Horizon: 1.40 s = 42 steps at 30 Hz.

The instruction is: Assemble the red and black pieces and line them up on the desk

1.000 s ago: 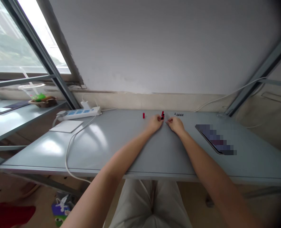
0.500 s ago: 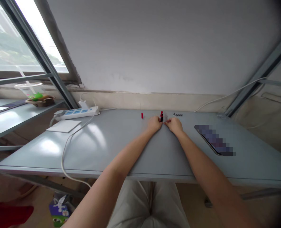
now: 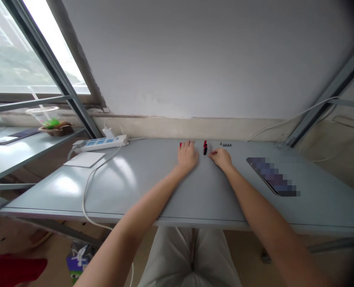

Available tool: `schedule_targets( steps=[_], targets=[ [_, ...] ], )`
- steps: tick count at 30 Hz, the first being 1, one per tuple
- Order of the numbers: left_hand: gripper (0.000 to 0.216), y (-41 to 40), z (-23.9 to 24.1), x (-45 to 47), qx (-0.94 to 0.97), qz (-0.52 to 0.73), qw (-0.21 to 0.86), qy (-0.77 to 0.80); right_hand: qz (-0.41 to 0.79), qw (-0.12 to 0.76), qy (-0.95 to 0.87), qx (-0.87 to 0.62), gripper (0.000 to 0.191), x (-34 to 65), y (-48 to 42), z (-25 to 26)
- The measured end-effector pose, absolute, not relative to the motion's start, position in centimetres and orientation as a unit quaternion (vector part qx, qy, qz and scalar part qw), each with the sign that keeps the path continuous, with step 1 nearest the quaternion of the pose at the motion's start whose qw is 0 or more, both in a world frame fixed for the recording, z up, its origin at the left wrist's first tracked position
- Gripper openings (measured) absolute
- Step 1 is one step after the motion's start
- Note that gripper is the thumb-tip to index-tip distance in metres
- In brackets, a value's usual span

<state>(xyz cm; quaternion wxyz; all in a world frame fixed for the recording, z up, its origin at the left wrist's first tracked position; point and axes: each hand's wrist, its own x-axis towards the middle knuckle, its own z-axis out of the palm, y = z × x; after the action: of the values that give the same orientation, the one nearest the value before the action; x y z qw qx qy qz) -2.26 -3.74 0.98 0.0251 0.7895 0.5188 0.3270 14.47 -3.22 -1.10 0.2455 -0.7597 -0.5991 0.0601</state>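
Observation:
My left hand [image 3: 187, 155] rests on the grey table [image 3: 153, 187], its fingers stretched toward a small red piece [image 3: 180, 145] at their tips. A red and black upright piece [image 3: 205, 147] stands between my hands, free of the left one. My right hand [image 3: 221, 157] lies just right of it, fingers curled, with its fingertips by a small pale part next to that piece. Whether it holds anything is too small to tell. A row of tiny dark parts [image 3: 225, 144] lies beyond my right hand.
A dark tablet [image 3: 272, 175] lies flat on the right. A white power strip [image 3: 101, 142], its cable trailing over the front edge, and a white pad [image 3: 84, 159] sit at the left. A side shelf by the window holds a cup and bowl [image 3: 53, 125].
My left hand has let go of the red and black piece and moved left to the small red piece. My right hand has stayed in place.

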Motion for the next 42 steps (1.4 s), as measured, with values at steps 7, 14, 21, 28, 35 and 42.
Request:
schedule_targets(
  steps=[7, 14, 21, 28, 35, 42],
  targets=[
    [0.057, -3.1, 0.5, -4.7, 0.771, 0.315, -0.018, 0.553, 0.055, 0.25, -0.6, -0.758, 0.023, 14.7, -3.1, -1.4],
    [0.051, -1.7, -0.7, -5.4, 0.785, 0.273, 0.0, 0.556, 0.044, 0.247, -0.601, -0.758, 0.022, 14.5, -3.3, -1.2],
    [0.042, -1.2, -0.5, -5.6, 0.769, 0.295, 0.033, 0.566, 0.043, 0.246, -0.604, -0.757, 0.022, 14.7, -3.2, -1.4],
    [0.033, -0.3, -0.9, -6.3, 0.752, 0.317, 0.084, 0.572, 0.03, 0.181, -0.622, -0.761, 0.023, 14.7, -3.7, -0.7],
    [0.022, 0.5, -1.5, -5.8, 0.724, 0.39, 0.213, 0.528, 0.042, 0.151, -0.664, -0.732, 0.023, 12.8, -4.6, 0.7],
    [0.022, -0.9, 0.2, -4.3, 0.669, 0.456, 0.438, 0.391, 0.131, 0.28, -0.692, -0.653, 0.046, 11.2, -4.7, 1.2]
  ],
)
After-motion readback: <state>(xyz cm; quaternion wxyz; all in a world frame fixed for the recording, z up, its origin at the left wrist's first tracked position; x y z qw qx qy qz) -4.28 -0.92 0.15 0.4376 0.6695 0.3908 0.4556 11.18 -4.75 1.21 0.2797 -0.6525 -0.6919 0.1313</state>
